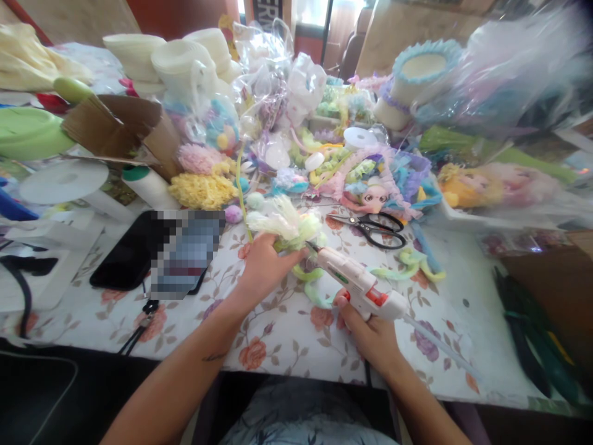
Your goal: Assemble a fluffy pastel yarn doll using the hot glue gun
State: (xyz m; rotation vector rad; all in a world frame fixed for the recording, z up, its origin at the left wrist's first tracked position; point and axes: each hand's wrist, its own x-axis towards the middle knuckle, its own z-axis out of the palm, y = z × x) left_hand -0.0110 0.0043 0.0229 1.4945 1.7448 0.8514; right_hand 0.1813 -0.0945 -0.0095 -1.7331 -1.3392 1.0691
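Note:
My right hand point(370, 334) is wrapped round the handle of a white hot glue gun point(352, 275) with orange-red parts, a finger at its trigger. A long clear glue stick point(445, 346) sticks out of the back. The nozzle points left and touches or nearly touches a fluffy pale yellow-green yarn piece point(287, 222). My left hand point(266, 262) is closed on that yarn piece; its fingertips are partly hidden in the strands. A green-to-blue fuzzy strip point(319, 293) trails beneath the gun, and a similar fuzzy strip point(407, 266) lies to its right.
Black-handled scissors point(375, 228) lie just beyond the glue gun. Two phones point(125, 250) rest at left on the flowered tablecloth point(259, 346). Yarn pieces, doll heads point(373, 198), ribbon rolls point(183, 62), a cardboard box point(120, 130) and plastic bags crowd the back. Dark green-handled pliers point(528, 334) lie far right.

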